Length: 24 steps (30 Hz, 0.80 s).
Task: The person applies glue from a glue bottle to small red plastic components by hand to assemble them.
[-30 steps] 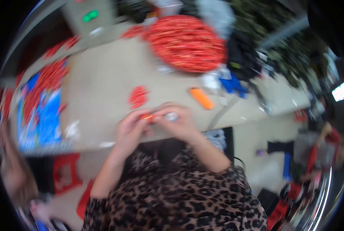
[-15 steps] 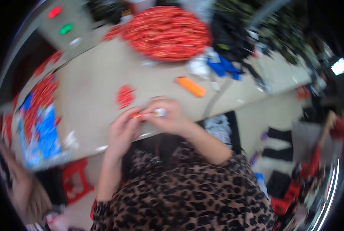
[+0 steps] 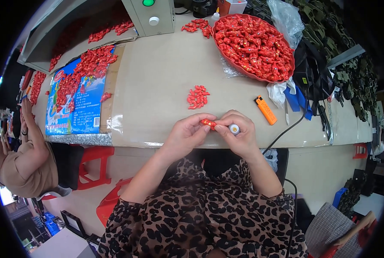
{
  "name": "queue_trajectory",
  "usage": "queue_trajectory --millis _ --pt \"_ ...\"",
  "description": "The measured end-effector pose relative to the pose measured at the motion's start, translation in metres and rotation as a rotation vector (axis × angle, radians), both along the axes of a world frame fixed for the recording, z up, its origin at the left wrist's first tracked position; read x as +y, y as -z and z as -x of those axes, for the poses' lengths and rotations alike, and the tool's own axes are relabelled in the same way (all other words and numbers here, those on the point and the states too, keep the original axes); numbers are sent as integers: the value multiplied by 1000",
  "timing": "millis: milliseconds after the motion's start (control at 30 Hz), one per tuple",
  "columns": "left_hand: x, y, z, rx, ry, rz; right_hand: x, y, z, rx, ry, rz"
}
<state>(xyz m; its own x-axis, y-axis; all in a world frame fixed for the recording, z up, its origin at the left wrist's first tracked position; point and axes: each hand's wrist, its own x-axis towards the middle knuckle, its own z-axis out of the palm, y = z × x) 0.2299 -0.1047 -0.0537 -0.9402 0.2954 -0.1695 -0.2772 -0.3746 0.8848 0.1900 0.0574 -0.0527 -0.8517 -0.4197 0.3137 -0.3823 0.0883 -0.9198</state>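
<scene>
My left hand (image 3: pixel 187 131) pinches a small red figurine (image 3: pixel 208 124) with gold marks between thumb and fingers, just above the table's front edge. From the other side the fingertips of my right hand (image 3: pixel 239 131) touch the same figurine. My right hand is also curled round a small white tube (image 3: pixel 234 129), of which only the round end shows; the rest lies hidden in the palm. A little beyond my hands, a small pile of red pieces (image 3: pixel 198 97) lies on the table (image 3: pixel 157 81).
A red basin (image 3: pixel 291 69) heaped with red figurines stands at the back right. Near it lie an orange lighter-like tool (image 3: pixel 266 110), a blue cloth (image 3: pixel 296 99) and a black cable (image 3: pixel 286 130). More figurines cover a blue cardboard sheet (image 3: pixel 78 116) at left, beside a grey machine (image 3: pixel 153 19). A co-worker (image 3: pixel 31 159) sits far left.
The view has swung left and steadied, so the table things stand further right in it. Both hands stay together at the figurine, and the white tube is still in my right hand.
</scene>
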Motion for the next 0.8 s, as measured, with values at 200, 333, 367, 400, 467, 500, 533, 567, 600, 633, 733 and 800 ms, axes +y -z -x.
queue_trajectory --millis 200,333,367,400,467,500,533,567,600,633,733,800 --pt "4 2 0 77 -52 54 -2 0 2 17 -22 -43" --pt "6 2 1 124 -69 86 -2 -2 3 26 -30 -51" --pt "6 2 1 124 -77 86 -2 -2 3 29 -27 -60" --pt "6 2 1 119 -71 81 -1 -1 4 32 -24 -69" --pt "6 1 1 115 -76 76 -2 -1 4 38 -27 -69" --pt "5 2 1 130 -75 100 -3 -1 4 43 -20 -70" --pt "5 4 2 144 -74 124 -3 -1 4 44 -30 -70" --pt "5 5 2 145 -84 124 -4 0 4 42 -20 -69" --pt "5 7 1 141 -71 139 -4 0 4 40 -11 -67" --pt "4 7 0 137 -62 156 -5 0 3 42 -26 -65" --pt "7 8 0 158 -112 175 -5 -1 1 30 -18 -74" --pt "8 8 -1 163 -116 162 -4 -1 0 33 0 -85"
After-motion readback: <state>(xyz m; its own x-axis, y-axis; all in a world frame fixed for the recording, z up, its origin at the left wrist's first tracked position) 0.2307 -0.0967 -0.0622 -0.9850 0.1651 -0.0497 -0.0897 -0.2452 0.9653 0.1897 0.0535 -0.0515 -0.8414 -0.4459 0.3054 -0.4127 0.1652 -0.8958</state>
